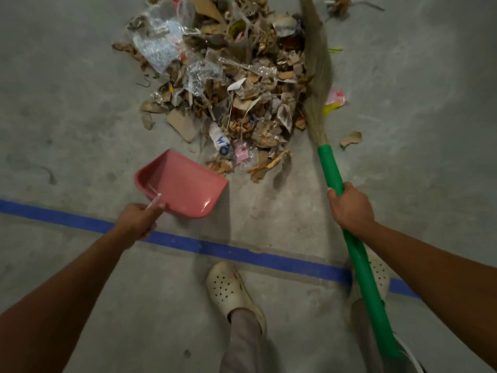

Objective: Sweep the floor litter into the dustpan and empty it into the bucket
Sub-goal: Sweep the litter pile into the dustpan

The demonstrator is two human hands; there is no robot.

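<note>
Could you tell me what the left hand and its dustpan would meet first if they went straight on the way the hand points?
Most likely the near edge of the litter pile: the left hand holds the pink dustpan with its lip facing the brown scraps there, though the pan's height is unclear.

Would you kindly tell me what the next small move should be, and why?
Probably slide the pink dustpan, held by the left hand, forward until its open edge meets the litter pile. It looks empty and sits just short of the pile, while the right hand has the broom along the pile's right side.
</note>
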